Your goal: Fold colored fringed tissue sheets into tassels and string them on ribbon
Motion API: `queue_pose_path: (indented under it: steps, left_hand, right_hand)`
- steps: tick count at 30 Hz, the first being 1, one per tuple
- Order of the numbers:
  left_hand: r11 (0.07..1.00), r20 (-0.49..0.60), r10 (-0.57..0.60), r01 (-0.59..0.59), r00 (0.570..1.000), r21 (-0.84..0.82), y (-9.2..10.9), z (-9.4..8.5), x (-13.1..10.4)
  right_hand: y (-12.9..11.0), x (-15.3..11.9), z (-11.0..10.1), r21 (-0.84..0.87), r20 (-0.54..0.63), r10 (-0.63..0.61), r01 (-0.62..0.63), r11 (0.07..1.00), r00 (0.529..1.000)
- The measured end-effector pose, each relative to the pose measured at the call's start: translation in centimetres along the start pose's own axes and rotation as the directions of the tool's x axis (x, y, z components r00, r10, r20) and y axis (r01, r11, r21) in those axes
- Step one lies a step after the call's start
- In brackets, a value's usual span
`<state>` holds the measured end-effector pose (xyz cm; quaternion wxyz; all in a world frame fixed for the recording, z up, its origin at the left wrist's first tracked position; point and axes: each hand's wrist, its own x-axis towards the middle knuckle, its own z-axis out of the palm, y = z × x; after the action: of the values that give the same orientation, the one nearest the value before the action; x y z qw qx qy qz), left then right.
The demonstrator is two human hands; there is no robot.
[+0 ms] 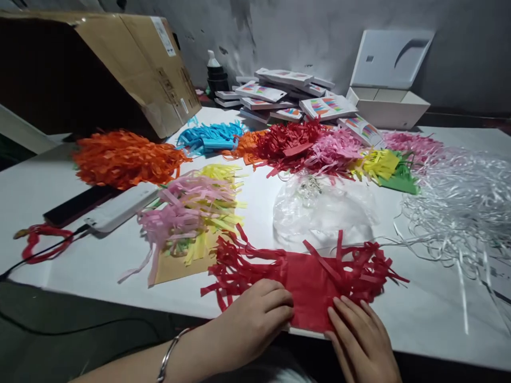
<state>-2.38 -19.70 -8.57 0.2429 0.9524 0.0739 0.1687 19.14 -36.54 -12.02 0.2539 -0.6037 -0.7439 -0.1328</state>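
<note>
A person's two bare hands rest at the near edge of a white table (431, 316). Between and just beyond them lies a red fringed sheet (309, 282), flat, its left and right ends in loose strips. The left hand (255, 322) has its fingers curled on the sheet's near left side; the right hand (361, 338) lays straighter fingers over the near right corner. Whether either pinches the sheet cannot be told. As for progress, the strips at both ends look already cut, while the plain middle is neither rolled nor tied. Beyond and left of the left hand is a pink and yellow fringed bundle (187, 207); straight ahead of both hands, a clear plastic bag (331, 215); right of the right hand, a heap of white strands (475, 202). Farther off, orange fringe (128, 157), blue fringe (215, 137) and dark red fringe (293, 139) appear cut too.
</note>
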Motion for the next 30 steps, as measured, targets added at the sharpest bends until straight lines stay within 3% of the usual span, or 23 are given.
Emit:
queue_pose_path:
  steps: [5, 11, 21, 30]
  left_hand:
    - [0.994, 0.072, -0.056, 0.062, 0.996, -0.086, 0.5, -0.8, 0.0]
    - [0.979, 0.113, -0.137, 0.152, 0.984, -0.133, 1.0, -1.5, 0.7]
    - [0.974, 0.148, -0.164, 0.184, 0.975, -0.132, 1.1, -1.5, 1.6]
    - [0.969, 0.155, -0.216, 0.231, 0.964, -0.086, 1.8, -1.6, 1.9]
  right_hand:
    - [-0.3, 1.1, -0.5, 0.122, -0.053, -0.019, 0.025, 0.992, 0.998]
    - [-0.4, 3.0, -1.5, 0.263, 0.030, 0.178, -0.179, 0.948, 0.984]
    - [-0.6, 3.9, -1.5, 0.280, -0.010, 0.159, -0.150, 0.948, 0.987]
    - [-0.7, 3.9, -1.9, 0.316, 0.050, 0.228, -0.232, 0.920, 0.972]
